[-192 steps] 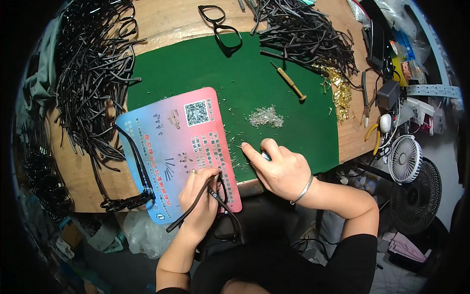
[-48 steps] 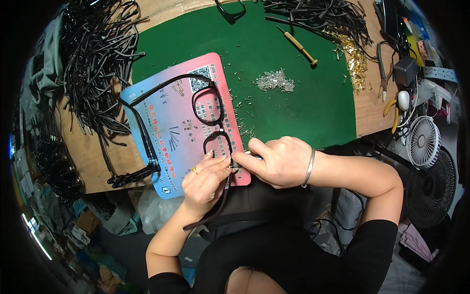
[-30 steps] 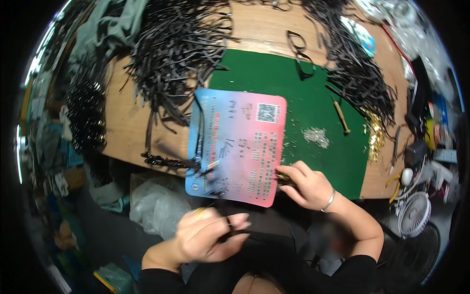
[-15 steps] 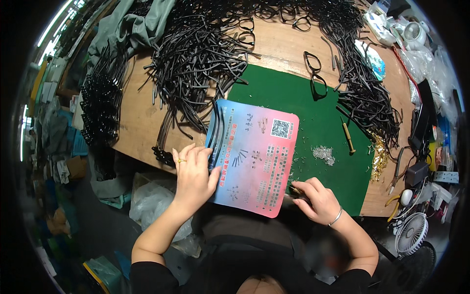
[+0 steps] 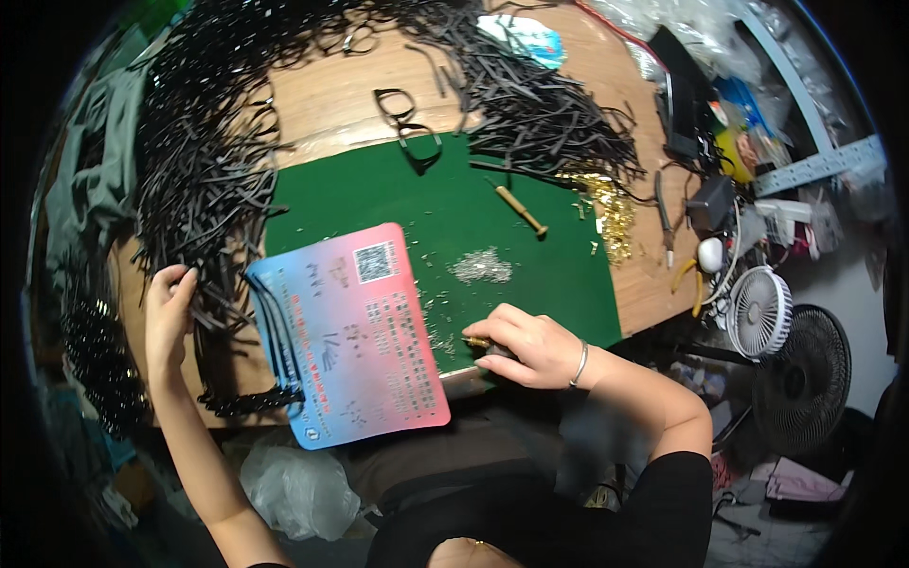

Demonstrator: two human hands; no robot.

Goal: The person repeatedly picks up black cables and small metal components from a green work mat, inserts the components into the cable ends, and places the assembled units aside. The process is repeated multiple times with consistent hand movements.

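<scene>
My left hand [image 5: 169, 327] is at the near left, its thumb and fingers closed together at the edge of a heap of black eyeglass temples [image 5: 194, 204]. What lies between the fingertips, if anything, is hidden. My right hand [image 5: 535, 352] curls around a small tool with a brass-coloured end [image 5: 476, 341] and a dark part, above the green mat's near edge. Between the hands lies a blue-and-pink printed sheet [image 5: 374, 327], with several black temples [image 5: 275, 317] lined up along its left side. Tiny silvery screws or pins [image 5: 483, 266] form a small pile beyond my right hand.
On the green mat [image 5: 568, 284] lies a brass screwdriver [image 5: 521, 210]. Black eyeglass frames [image 5: 409, 133] rest at its far edge. More temples [image 5: 554, 118] and gold-coloured small parts [image 5: 614, 216] sit at the right, near pliers [image 5: 665, 222] and a white fan [image 5: 758, 312].
My view has swung to the right. The left hand has left the sheet's left edge and moved outward to the heap of temples. My right hand still grips the small tool.
</scene>
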